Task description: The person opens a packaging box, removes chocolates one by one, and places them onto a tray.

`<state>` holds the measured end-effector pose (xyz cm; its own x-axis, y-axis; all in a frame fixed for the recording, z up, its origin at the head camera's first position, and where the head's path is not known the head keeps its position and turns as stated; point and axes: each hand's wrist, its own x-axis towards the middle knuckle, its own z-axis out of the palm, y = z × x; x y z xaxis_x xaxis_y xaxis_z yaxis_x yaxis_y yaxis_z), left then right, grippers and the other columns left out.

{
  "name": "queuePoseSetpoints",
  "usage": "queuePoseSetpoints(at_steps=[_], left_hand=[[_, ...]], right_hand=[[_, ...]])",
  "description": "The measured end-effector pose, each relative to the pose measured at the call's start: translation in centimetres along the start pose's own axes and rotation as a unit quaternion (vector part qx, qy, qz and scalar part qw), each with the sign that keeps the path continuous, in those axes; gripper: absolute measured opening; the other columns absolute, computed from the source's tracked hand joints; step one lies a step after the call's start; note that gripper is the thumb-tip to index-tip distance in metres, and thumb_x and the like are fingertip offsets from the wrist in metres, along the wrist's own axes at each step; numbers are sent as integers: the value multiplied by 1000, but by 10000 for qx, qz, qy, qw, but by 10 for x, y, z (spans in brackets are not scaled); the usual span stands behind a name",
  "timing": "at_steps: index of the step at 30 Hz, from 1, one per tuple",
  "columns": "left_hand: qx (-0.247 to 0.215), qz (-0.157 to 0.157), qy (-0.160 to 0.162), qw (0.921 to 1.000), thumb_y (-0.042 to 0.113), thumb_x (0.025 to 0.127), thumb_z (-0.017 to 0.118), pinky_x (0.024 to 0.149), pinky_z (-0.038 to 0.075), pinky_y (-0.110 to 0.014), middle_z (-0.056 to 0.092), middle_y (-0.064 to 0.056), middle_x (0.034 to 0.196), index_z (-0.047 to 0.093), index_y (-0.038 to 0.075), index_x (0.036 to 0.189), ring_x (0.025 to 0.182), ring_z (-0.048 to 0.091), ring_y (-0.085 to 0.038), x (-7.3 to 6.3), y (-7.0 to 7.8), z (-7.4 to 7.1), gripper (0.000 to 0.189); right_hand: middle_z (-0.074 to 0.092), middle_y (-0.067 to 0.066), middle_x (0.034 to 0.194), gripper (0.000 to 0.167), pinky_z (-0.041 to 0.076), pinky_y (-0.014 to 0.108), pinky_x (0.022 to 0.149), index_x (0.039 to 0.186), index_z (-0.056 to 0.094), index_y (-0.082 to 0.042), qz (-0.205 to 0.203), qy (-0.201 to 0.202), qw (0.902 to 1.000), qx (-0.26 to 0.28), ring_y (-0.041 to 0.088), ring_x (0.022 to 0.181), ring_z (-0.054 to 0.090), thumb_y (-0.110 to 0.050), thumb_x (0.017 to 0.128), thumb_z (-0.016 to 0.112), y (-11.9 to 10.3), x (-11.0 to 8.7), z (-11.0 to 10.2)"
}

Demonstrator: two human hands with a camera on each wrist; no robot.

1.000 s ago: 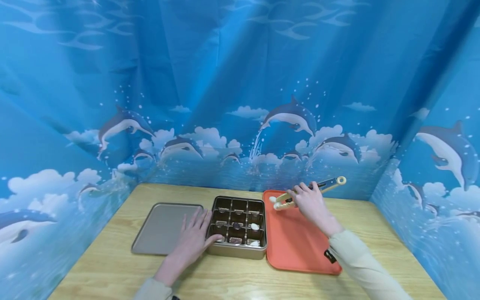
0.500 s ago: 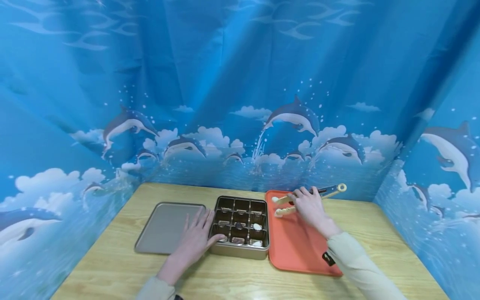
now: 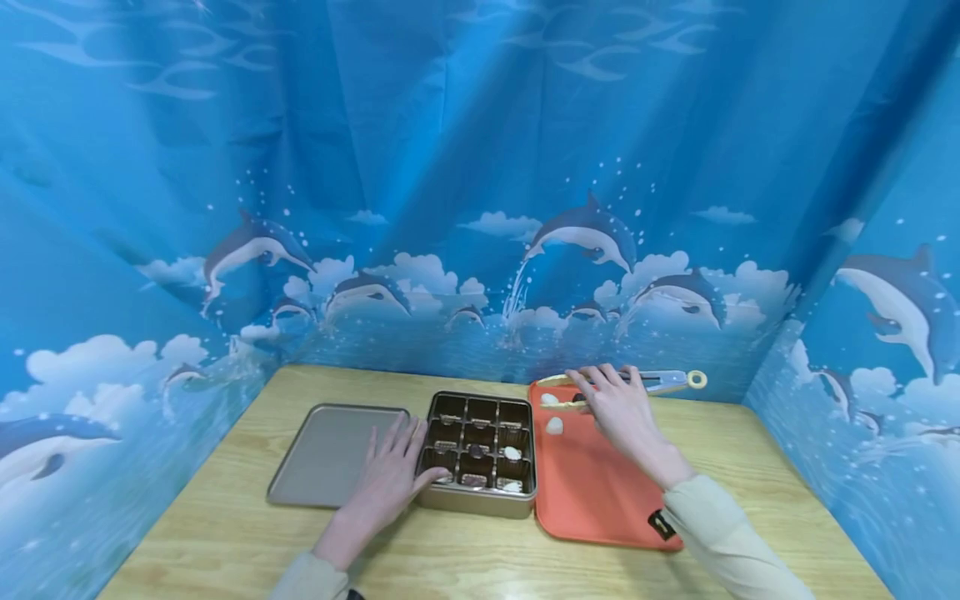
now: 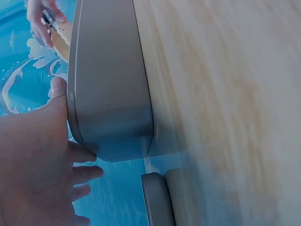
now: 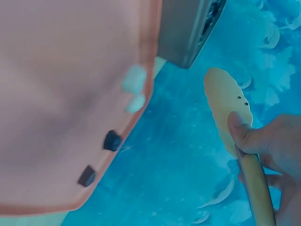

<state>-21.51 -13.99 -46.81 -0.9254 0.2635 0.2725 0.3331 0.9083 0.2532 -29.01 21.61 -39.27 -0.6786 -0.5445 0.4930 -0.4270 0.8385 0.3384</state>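
My right hand grips a pair of tongs with cream tips, raised over the far end of an orange-red tray. The tongs' tips stand apart with nothing between them. Below them on the tray lie two small white pieces, a rounded one nearer me and another behind it. My left hand, fingers straight and spread, rests against the left edge of a bronze metal box. Inside the box's divided insert, white pieces sit in the right column and dark ones in the middle column.
To the box's left lies a flat grey-bronze lid or tray, partly behind my left hand. Two dark pieces lie near the tray's edge in the right wrist view. A blue dolphin-print curtain surrounds the wooden table.
The tongs have lifted off the white pieces, their tips pulling away toward the far side of the tray. My left hand stays on the box's edge.
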Motion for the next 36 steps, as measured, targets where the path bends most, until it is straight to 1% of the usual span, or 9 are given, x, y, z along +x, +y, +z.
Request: queuePoseSetpoints(at_steps=[5, 8, 13, 18, 20, 26, 29, 33, 36], left_hand=[[19, 55, 72, 10000, 55, 97, 57, 121, 10, -66, 33, -23, 160, 36, -1, 154, 152, 20, -42, 0, 0, 1, 83], [44, 118, 89, 9999, 54, 98, 57, 121, 10, -66, 32, -20, 161, 36, 1, 155, 152, 20, -42, -1, 0, 1, 81], [60, 219, 76, 9997, 50, 99, 57, 121, 9, -66, 31, -15, 163, 36, 2, 155, 153, 19, -41, -1, 0, 2, 77], [99, 264, 118, 9995, 51, 99, 56, 121, 13, -67, 33, -13, 162, 39, 3, 154, 152, 20, -40, -1, 0, 1, 75], [75, 264, 102, 9996, 51, 100, 55, 121, 12, -67, 32, -13, 162, 39, 3, 154, 152, 19, -40, -1, 0, 1, 75], [17, 286, 96, 9995, 50, 99, 57, 120, 14, -68, 33, -12, 162, 39, 3, 154, 152, 20, -41, -1, 0, 0, 75], [28, 271, 66, 9996, 50, 99, 57, 120, 14, -68, 33, -12, 162, 39, 4, 155, 152, 19, -41, -1, 1, 0, 74], [30, 262, 28, 9996, 50, 100, 56, 121, 11, -67, 32, -13, 162, 40, 5, 154, 152, 19, -41, 0, 0, 0, 73], [72, 253, 3, 9997, 51, 100, 55, 121, 11, -66, 33, -12, 162, 43, 6, 153, 153, 18, -40, 0, 1, -1, 71]], right_hand=[[67, 4, 122, 58, 45, 52, 91, 134, 66, -17, -379, 134, 9992, -21, 27, 110, 59, -21, 80, 86, -15, 14, -13], [67, 3, 122, 58, 46, 51, 91, 135, 66, -18, -667, 137, 9976, -101, 25, 108, 59, -20, 80, 86, -27, 24, -20], [68, 1, 120, 57, 47, 48, 89, 134, 66, -21, -1125, 79, 9935, -149, 23, 107, 60, -21, 80, 86, -49, 41, -26], [70, -2, 114, 50, 47, 45, 87, 127, 71, -24, -1410, -13, 9898, -205, 21, 105, 60, -22, 80, 87, -69, 55, -30], [70, -4, 111, 47, 46, 43, 85, 125, 72, -26, -1484, -143, 9884, -304, 20, 103, 60, -24, 80, 86, -76, 59, -32], [70, -7, 106, 34, 37, 38, 78, 119, 74, -32, -1559, -828, 9819, -692, 17, 98, 56, -32, 85, 81, -93, 67, -35], [71, -8, 102, 25, 38, 39, 79, 113, 76, -32, -1558, -1054, 9791, -778, 16, 94, 56, -30, 88, 78, -101, 70, -36], [71, -9, 96, 13, 42, 41, 87, 102, 78, -32, -1538, -1214, 9761, -941, 15, 92, 57, -26, 90, 76, -113, 74, -36], [71, -10, 91, 8, 42, 40, 89, 93, 78, -30, -1514, -1347, 9735, -1062, 13, 89, 56, -23, 90, 76, -122, 77, -34]])
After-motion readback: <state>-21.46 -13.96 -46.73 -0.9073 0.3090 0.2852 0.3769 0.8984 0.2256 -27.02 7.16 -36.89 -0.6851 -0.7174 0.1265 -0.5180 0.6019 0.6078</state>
